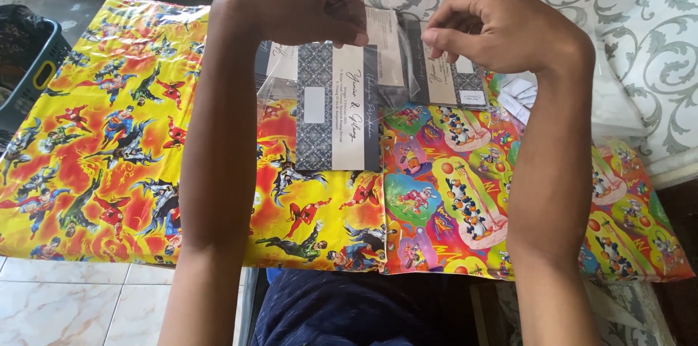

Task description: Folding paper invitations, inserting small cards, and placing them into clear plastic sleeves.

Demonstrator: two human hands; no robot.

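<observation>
Two sheets of wrapping paper side by side: hero-print sheet [102, 142] left, cartoon-print sheet [465, 193] right, edges meeting near the middle. Card in a clear sleeve [338, 110] lying across that seam, second card [447, 77] just right and behind. Basket [29, 70] beyond the far left edge.

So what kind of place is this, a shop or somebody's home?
Probably a home, set up for hand packing. The work surface is draped in cartoon gift wrap, a patterned white cloth lies behind it, and the floor is pale marble-look tile. A dark plastic basket sits at the side.
</observation>
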